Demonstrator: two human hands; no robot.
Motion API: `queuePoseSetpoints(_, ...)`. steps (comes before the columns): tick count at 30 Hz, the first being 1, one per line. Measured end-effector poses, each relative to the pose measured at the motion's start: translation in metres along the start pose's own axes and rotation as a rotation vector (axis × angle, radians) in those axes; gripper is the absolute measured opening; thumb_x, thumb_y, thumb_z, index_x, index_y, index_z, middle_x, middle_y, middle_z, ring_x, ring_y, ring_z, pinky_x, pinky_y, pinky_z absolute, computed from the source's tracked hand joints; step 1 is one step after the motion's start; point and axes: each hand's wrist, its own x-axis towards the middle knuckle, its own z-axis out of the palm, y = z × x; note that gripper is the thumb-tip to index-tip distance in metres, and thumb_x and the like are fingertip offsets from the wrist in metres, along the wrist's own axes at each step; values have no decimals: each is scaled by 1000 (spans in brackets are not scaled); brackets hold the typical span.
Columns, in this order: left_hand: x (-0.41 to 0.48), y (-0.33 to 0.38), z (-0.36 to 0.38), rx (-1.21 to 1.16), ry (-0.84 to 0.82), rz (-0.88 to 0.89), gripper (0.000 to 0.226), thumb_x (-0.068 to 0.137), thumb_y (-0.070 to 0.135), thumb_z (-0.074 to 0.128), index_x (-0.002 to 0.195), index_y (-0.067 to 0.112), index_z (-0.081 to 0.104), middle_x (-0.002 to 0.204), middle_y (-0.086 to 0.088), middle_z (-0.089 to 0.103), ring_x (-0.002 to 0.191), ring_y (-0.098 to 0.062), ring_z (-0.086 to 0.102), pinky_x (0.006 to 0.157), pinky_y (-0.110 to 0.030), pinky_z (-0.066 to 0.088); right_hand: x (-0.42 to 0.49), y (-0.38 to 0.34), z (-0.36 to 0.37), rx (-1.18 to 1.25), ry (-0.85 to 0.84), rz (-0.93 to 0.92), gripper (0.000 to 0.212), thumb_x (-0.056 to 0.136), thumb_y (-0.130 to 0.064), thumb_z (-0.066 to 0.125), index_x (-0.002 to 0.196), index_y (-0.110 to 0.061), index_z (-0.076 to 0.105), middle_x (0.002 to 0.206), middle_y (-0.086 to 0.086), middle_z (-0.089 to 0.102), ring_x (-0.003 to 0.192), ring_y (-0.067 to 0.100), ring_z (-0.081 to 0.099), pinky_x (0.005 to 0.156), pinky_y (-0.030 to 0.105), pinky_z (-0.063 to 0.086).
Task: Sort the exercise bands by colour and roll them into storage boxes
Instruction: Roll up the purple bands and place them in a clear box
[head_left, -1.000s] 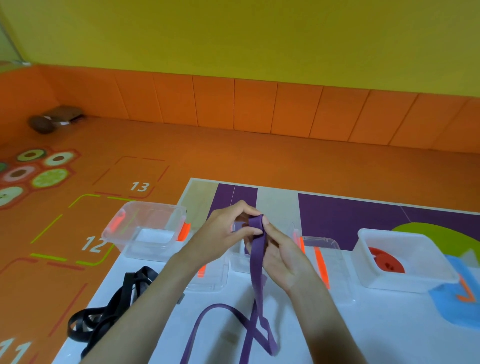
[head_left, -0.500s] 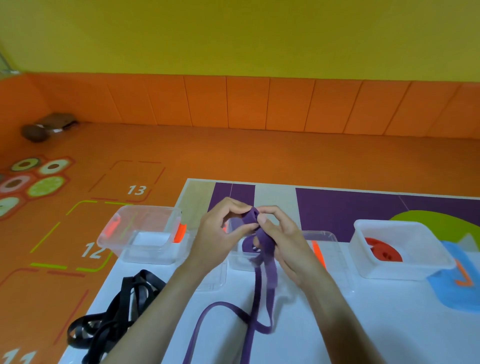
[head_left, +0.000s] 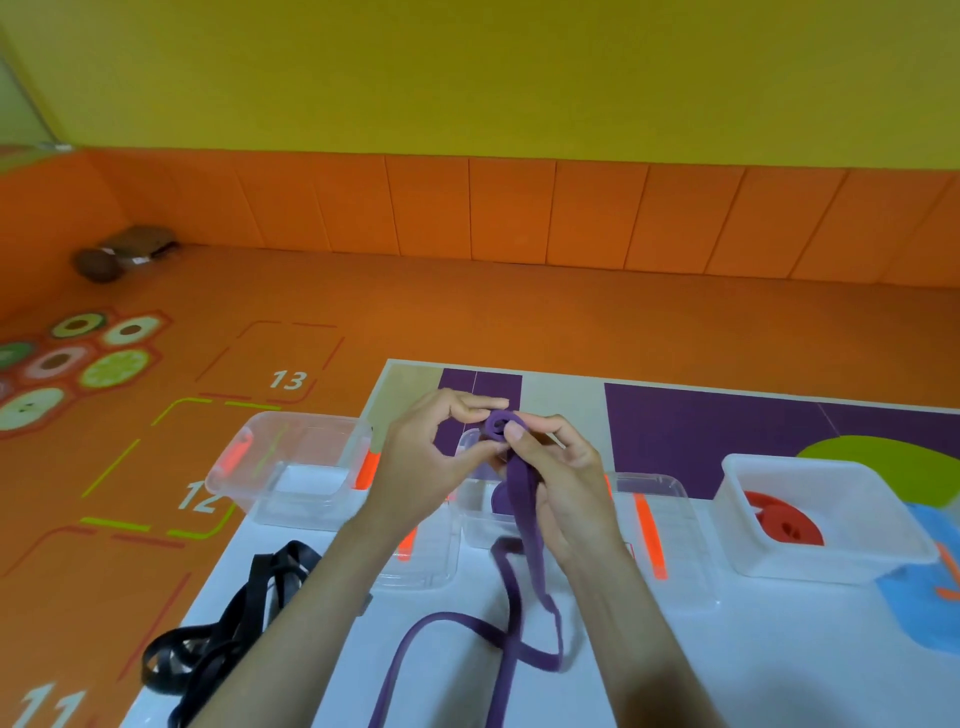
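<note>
A purple exercise band (head_left: 524, 587) hangs from both hands down to the table, where its loose length loops. Its top end is wound into a small coil between my fingertips. My left hand (head_left: 426, 462) pinches the coil from the left and my right hand (head_left: 561, 488) pinches it from the right, holding the strap below. Under the hands stands a clear box (head_left: 480, 514) with a purple roll inside. A black band (head_left: 228, 634) lies tangled at the table's left edge. A white box (head_left: 831, 566) at the right holds a red rolled band (head_left: 784, 525).
An empty clear box (head_left: 296, 467) with orange clips stands at the table's left corner. Two clear lids (head_left: 670, 540) with orange strips lie flat beside the middle box. The table (head_left: 779, 665) is white with purple, green and blue patches. Orange floor lies beyond.
Both hands have wound the top of the purple band into a small coil, and the hanging strap has been drawn up a little. The view shifted slightly.
</note>
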Motion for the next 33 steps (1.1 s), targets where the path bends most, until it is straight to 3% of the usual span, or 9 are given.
queuePoseSetpoints(3, 9, -5, -18, 129, -170, 69, 26, 84, 18, 89, 94, 15, 65, 123, 11, 75, 118, -7, 69, 104, -30, 53, 1, -4, -4, -116, 15, -2, 17, 88, -1, 75, 102, 6, 70, 100, 25, 77, 87, 36, 76, 82, 40, 65)
queuePoseSetpoints(5, 16, -6, -31, 154, -319, 17, 21, 87, 20, 86, 97, 20, 67, 125, 15, 75, 120, -1, 68, 107, -28, 52, 3, -11, -10, -202, -15, 15, 17, 89, 1, 75, 103, 9, 68, 101, 26, 77, 89, 41, 77, 80, 38, 65)
queuePoseSetpoints(8, 21, -6, -35, 151, -412, -23, 32, 91, 17, 82, 121, 21, 73, 124, 17, 74, 117, 3, 68, 105, -22, 52, 5, -16, -11, -272, -45, 47, 18, 89, -2, 78, 103, 4, 68, 97, 25, 78, 88, 41, 78, 84, 41, 65)
queuePoseSetpoints(11, 20, -11, -30, 173, -419, 43, 41, 95, 12, 77, 135, 18, 70, 125, 11, 73, 114, -3, 70, 101, -27, 57, 7, -14, -10, -337, -16, 84, 21, 87, -9, 81, 101, -3, 67, 93, 21, 79, 87, 34, 79, 82, 39, 65)
queuePoseSetpoints(16, 17, -20, -25, 202, -511, 43, 32, 99, 17, 72, 131, 19, 70, 120, 7, 60, 109, -18, 62, 95, -31, 52, 7, -13, -16, -348, -51, 120, 17, 87, -8, 81, 94, -6, 66, 98, 23, 78, 91, 39, 78, 84, 39, 64)
queuePoseSetpoints(19, 11, -22, -23, 230, -431, 70, 26, 105, 22, 63, 131, 18, 66, 123, 10, 55, 116, -10, 57, 101, -22, 45, 3, -10, -13, -245, -77, 101, 11, 95, -12, 72, 103, -6, 67, 103, 25, 77, 96, 37, 76, 84, 32, 61)
queuePoseSetpoints(25, -11, -25, -2, 232, -28, 36, 25, 100, 13, 71, 125, 13, 69, 119, 5, 58, 116, 1, 55, 99, -14, 42, -1, 6, -2, -207, -44, 45, 28, 104, -17, 58, 130, -14, 71, 122, 11, 76, 115, 30, 72, 103, 44, 56)
queuePoseSetpoints(28, -26, -21, 17, 141, 145, -44, 25, 92, 8, 79, 114, 14, 71, 116, 4, 61, 115, 0, 58, 97, -11, 40, -5, 14, 10, 7, 77, 83, 27, 100, -13, 64, 126, -8, 72, 118, 15, 76, 108, 30, 75, 89, 36, 62)
queuePoseSetpoints(33, -34, -16, 20, 85, 252, -66, 25, 82, 11, 89, 97, 8, 69, 120, 13, 66, 115, -1, 62, 95, -10, 43, -6, 16, 15, -63, 141, 20, 18, 93, -12, 73, 109, -5, 76, 96, 11, 80, 83, 19, 74, 70, 26, 59)
